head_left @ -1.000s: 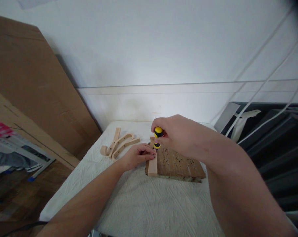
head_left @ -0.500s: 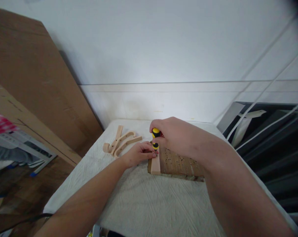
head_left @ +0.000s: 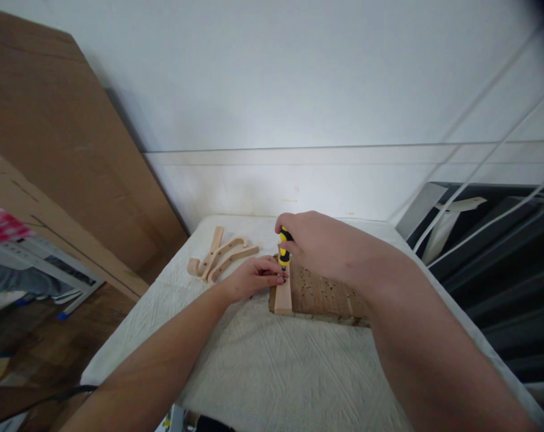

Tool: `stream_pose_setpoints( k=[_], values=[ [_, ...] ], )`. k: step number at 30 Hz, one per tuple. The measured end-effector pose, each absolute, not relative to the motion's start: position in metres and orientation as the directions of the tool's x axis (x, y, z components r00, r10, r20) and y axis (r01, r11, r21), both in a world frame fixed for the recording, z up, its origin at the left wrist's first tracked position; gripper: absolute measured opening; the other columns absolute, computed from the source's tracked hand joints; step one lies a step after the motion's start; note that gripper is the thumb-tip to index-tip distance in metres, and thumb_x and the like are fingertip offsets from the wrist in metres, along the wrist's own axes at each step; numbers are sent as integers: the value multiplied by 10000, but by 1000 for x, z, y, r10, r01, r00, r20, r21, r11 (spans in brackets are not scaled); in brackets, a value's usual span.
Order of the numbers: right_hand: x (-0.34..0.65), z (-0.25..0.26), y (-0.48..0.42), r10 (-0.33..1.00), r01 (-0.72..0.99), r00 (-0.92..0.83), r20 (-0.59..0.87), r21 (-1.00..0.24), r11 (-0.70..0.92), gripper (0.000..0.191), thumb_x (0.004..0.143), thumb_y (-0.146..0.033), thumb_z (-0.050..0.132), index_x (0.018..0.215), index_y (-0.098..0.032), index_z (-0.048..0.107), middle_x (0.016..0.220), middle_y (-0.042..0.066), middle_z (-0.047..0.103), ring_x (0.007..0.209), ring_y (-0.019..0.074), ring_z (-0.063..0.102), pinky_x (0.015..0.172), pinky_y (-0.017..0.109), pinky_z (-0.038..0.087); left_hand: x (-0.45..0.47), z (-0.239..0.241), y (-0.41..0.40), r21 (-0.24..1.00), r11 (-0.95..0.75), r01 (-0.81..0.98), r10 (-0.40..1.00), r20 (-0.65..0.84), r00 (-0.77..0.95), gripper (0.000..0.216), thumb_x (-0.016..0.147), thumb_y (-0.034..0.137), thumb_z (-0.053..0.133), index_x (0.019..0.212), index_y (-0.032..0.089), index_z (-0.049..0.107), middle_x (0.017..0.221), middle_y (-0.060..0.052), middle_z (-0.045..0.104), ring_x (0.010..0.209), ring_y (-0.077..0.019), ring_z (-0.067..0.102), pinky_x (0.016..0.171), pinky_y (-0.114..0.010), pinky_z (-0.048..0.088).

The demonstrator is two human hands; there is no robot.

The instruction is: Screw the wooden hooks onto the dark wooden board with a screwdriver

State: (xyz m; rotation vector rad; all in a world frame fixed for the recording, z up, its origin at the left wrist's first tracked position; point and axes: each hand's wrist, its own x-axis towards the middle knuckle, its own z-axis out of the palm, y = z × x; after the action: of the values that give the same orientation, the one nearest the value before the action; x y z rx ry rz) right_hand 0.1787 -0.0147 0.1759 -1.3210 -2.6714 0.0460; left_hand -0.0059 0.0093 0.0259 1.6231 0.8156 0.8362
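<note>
My right hand (head_left: 310, 237) is wrapped round a yellow and black screwdriver (head_left: 284, 249), held upright with its tip down over a pale wooden strip (head_left: 283, 300). The strip lies along the left edge of a brown wooden board (head_left: 328, 294) dotted with small holes. My left hand (head_left: 256, 277) comes in from the left, its fingers pinched together near the screwdriver's tip. What the fingers pinch is too small to make out; a dark speck shows there. My right forearm hides the right part of the board.
Several curved pale wooden hook pieces (head_left: 222, 255) lie left of my left hand on the cloth-covered table (head_left: 263, 366). A white wall (head_left: 272, 186) closes off the back. Large cardboard (head_left: 74, 132) leans at the left, and dark items (head_left: 497, 264) stand at the right.
The screwdriver handle has turned a little within my right hand, and more of its yellow side shows. My left fingers stay by the tip. The whole view has shifted slightly.
</note>
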Motion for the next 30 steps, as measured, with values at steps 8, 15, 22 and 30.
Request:
stream_pose_setpoints(
  k=[8, 15, 22, 30],
  values=[
    [180, 171, -12, 767, 761, -626, 143, -100, 641, 217, 855, -151, 476, 1026, -161, 610, 925, 102, 708, 753, 191, 642, 565, 260, 354, -5, 30, 7, 973, -206, 103, 842, 123, 525, 216, 729, 394, 757, 809, 193, 762, 885, -34, 597, 852, -133, 564, 806, -282, 438],
    [182, 173, -12, 766, 751, -628, 140, -151, 643, 314, 787, -127, 515, 1082, -148, 620, 1050, 135, 703, 889, 219, 653, 663, 259, 408, -5, 29, 7, 972, -217, 95, 839, 136, 528, 231, 734, 406, 752, 805, 186, 762, 871, -35, 596, 843, -133, 558, 811, -289, 438],
    [182, 174, -11, 758, 737, -635, 149, -176, 652, 325, 782, -171, 541, 1098, -161, 616, 1002, 119, 709, 841, 204, 647, 639, 257, 396, -4, 28, 7, 976, -204, 70, 839, 137, 527, 179, 747, 357, 745, 833, 201, 769, 894, -37, 597, 862, -132, 558, 807, -280, 433],
    [184, 176, -17, 752, 729, -640, 157, -186, 659, 270, 787, -195, 514, 1031, -158, 622, 944, 113, 706, 785, 193, 633, 615, 259, 380, -4, 27, 6, 976, -206, 67, 845, 143, 516, 173, 750, 352, 747, 849, 212, 773, 888, -33, 592, 868, -131, 550, 808, -276, 428]
  ],
)
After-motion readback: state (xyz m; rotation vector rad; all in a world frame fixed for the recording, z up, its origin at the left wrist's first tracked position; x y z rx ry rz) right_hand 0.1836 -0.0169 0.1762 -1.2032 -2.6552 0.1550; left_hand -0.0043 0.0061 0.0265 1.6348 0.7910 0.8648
